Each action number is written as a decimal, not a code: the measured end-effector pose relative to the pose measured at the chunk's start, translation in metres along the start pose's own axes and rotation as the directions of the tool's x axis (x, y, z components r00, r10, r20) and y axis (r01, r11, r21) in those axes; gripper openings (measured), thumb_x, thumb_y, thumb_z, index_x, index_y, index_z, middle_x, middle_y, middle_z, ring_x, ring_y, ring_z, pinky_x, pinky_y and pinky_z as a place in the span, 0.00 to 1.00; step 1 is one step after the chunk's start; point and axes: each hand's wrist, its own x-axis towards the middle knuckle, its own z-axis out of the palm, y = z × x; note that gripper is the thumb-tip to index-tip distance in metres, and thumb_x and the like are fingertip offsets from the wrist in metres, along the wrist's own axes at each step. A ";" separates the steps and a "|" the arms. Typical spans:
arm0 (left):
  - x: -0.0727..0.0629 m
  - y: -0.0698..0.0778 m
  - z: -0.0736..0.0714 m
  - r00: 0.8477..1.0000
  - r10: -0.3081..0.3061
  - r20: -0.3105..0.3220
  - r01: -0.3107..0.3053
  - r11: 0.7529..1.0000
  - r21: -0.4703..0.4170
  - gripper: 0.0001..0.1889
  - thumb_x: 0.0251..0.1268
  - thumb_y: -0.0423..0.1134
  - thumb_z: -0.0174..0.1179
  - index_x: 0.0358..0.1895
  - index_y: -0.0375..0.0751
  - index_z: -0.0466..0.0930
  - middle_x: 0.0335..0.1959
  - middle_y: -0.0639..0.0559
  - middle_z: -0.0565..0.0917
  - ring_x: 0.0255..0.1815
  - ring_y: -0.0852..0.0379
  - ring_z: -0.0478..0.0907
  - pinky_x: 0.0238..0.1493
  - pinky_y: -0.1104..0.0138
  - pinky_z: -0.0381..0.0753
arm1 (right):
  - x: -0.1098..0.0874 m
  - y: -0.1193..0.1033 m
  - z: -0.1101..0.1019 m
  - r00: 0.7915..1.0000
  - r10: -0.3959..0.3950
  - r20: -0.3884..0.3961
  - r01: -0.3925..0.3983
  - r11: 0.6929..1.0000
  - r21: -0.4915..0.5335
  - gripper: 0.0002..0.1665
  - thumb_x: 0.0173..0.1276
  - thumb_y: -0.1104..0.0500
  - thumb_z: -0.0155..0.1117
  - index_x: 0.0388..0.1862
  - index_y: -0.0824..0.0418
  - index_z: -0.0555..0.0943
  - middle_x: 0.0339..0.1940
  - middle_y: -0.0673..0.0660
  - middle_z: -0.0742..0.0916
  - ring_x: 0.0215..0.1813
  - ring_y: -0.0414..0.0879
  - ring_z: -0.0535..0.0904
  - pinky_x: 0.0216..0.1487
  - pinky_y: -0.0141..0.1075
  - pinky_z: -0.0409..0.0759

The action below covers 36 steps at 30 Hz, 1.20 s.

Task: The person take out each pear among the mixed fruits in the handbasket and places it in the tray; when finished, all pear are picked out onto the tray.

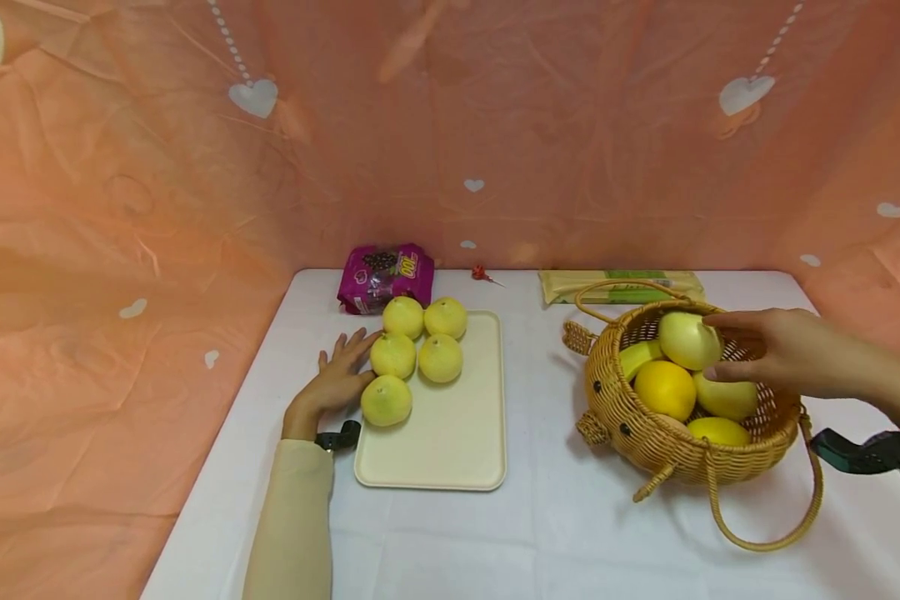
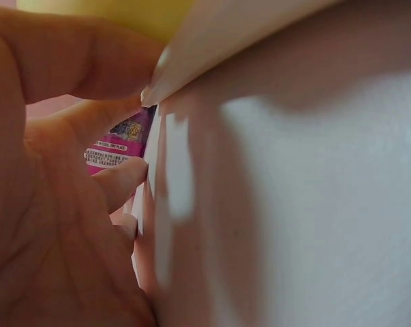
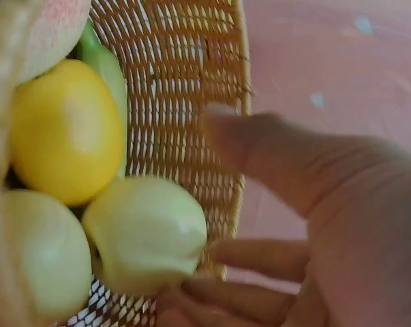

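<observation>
Nearest me, at six o'clock, a cream tray (image 1: 461, 442) lies on the white desk (image 1: 570, 533), and at four o'clock I have a tan wicker basket (image 1: 645, 446) with dark bead eyes and a woven snout. Inside it I see a glossy yellow fruit (image 1: 718, 431), a smooth orange-yellow fruit (image 1: 663, 392), a curved green-yellow fruit (image 1: 636, 360) and, from the right wrist, a pink-flecked fruit (image 3: 58, 30).

Highest in the basket's far part sits a pale green-yellow fruit (image 1: 686, 340), round, waxy and dimpled at one end. The right hand (image 1: 787, 350) comes in from three o'clock, thumb and fingers apart at that fruit's right side; I cannot tell whether they touch it.

At eight o'clock the left hand (image 1: 337, 379) lies beside the tray, fingers spread, tips at its rim. Five round, matte yellow-green fruits (image 1: 393, 356) cluster on the tray's left and far part.

Farther off, I see a purple pack (image 1: 386, 279) at the tray's eleven o'clock, a small red object (image 1: 480, 272) at its one o'clock, and a long yellowish packet (image 1: 577, 286) at the basket's eleven. Behind hangs an orange curtain (image 1: 570, 150) with white hearts.
</observation>
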 end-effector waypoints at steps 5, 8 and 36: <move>0.001 0.000 0.000 1.000 -0.006 0.003 0.006 1.000 0.009 0.40 0.77 0.40 0.54 0.90 0.50 0.56 0.93 0.37 0.41 0.92 0.32 0.22 0.82 0.29 0.13 | 0.012 -0.012 0.005 0.999 -0.029 -0.023 0.028 0.997 -0.069 0.47 0.62 0.48 0.86 0.71 0.75 0.79 0.49 0.63 0.93 0.48 0.58 0.88 0.53 0.59 0.89; 0.000 0.000 0.001 1.000 0.000 0.002 0.000 1.000 0.006 0.40 0.76 0.40 0.54 0.90 0.49 0.56 0.93 0.36 0.42 0.92 0.32 0.22 0.81 0.29 0.13 | 0.016 -0.019 0.005 1.000 -0.018 -0.024 0.016 0.996 -0.092 0.49 0.64 0.49 0.85 0.72 0.78 0.76 0.54 0.73 0.90 0.54 0.69 0.87 0.58 0.68 0.85; 0.000 0.000 0.000 1.000 0.000 0.003 0.000 1.000 -0.002 0.40 0.76 0.41 0.53 0.90 0.50 0.55 0.93 0.36 0.41 0.92 0.32 0.21 0.82 0.30 0.12 | 0.021 -0.042 0.025 0.999 0.032 -0.017 -0.032 0.999 -0.010 0.55 0.67 0.51 0.82 0.80 0.80 0.64 0.70 0.92 0.68 0.68 0.87 0.70 0.66 0.78 0.75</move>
